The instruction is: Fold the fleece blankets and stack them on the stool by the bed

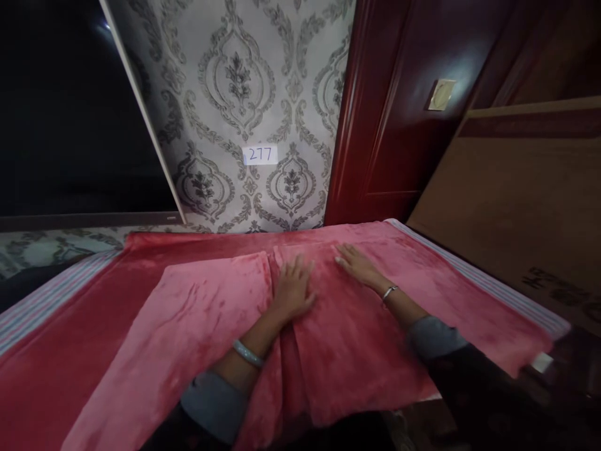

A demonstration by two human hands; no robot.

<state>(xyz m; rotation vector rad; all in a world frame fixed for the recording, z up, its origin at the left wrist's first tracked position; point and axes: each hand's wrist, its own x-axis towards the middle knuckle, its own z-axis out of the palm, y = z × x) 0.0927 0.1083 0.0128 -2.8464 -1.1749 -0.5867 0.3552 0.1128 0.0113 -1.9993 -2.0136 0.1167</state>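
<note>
Plush cloth (357, 341), folded, at the centre of the dial, twelve being the wall: one panel toward nine, one toward three, a narrow gap running between them roughly twelve to six. Left hand (292, 291) flat at the three-o'clock panel's inner edge, by the gap. Right hand (360, 266) flat on the same panel, toward one. Both palms down, fingers spread; neither has a grip on anything, pressing only.

Risks, in my judgement: uneven pressure could drag the upper layer and skew the gap. The near edge, at six, looks close to the brink; a pull that way might let the pile slip down. Slick pile on pile could slide too.

Textures: velvety nap, pale pink to deep rose where the light strikes differently, shallow creases in the nine-o'clock panel. Panels roughly four-sided, soft rounded edges. Under it, a deeper red plush spread (51, 363) toward eight; below that a striped sheet (63, 294), flat-looking weave. What supports them is hidden.

Further out: dark glossy screen (79, 106) at ten; damask-patterned wallpaper (237, 78) at twelve, with a paper label (260, 155) reading 277; polished red woodwork (364, 106) at one; dull brown cardboard (507, 194) at two to three.
</note>
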